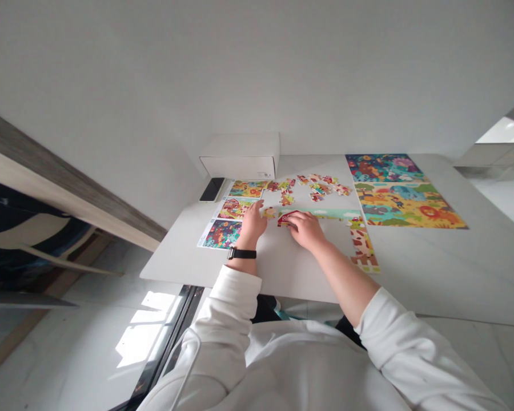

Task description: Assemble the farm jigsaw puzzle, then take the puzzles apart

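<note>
My right hand (307, 229) has its fingers closed together on a red barn puzzle piece (286, 217), at the left end of a partly joined jigsaw puzzle (362, 242). That puzzle runs as a strip along the top and down the right side. My left hand (252, 221), with a black watch (243, 253) on its wrist, rests over the edge of a printed picture sheet (223, 233), fingers apart and holding nothing. Just right of its fingertips lies a loose puzzle piece (269, 213). Several more loose pieces (317, 187) are scattered beyond both hands.
A white box (240, 162) stands against the wall, with a phone (212, 189) lying in front of it to the left. Two colourful finished-looking pictures, a dark one (385, 168) and a yellow animal one (406, 206), lie flat on the white table (432, 268).
</note>
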`<move>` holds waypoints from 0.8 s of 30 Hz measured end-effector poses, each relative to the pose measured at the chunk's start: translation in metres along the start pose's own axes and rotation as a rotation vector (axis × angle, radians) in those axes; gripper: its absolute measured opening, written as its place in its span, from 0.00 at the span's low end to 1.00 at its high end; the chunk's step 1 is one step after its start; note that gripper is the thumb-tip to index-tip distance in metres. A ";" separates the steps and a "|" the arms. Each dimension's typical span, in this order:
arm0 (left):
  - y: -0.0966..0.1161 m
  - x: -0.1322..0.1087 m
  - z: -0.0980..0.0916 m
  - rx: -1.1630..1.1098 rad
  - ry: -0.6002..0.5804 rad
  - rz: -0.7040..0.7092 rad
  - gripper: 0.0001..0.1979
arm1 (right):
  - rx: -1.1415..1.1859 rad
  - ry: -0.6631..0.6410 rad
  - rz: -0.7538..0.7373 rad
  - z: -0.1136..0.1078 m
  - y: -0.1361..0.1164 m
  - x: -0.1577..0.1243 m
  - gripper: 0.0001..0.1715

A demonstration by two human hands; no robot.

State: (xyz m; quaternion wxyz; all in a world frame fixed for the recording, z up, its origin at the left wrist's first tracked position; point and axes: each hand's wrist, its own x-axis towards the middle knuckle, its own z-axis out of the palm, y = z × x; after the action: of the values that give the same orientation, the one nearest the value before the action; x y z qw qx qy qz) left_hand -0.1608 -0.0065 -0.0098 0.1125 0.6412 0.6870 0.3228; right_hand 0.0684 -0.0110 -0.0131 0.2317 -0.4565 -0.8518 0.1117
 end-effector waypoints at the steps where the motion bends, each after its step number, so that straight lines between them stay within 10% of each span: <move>1: -0.001 0.000 -0.001 -0.002 -0.011 -0.003 0.33 | 0.001 0.005 -0.006 -0.001 0.000 -0.001 0.20; 12: -0.008 0.007 0.003 0.043 -0.113 0.029 0.30 | 0.088 0.058 0.062 -0.002 0.013 0.001 0.24; 24: -0.001 0.011 -0.005 -0.380 0.074 -0.156 0.23 | 0.478 0.214 0.285 -0.007 0.024 0.005 0.16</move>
State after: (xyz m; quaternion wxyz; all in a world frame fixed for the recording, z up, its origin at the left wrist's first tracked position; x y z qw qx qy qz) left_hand -0.1664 0.0025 -0.0036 0.2306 0.5410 0.6649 0.4605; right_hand 0.0863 0.0065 -0.0153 0.4029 -0.5131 -0.6995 0.2916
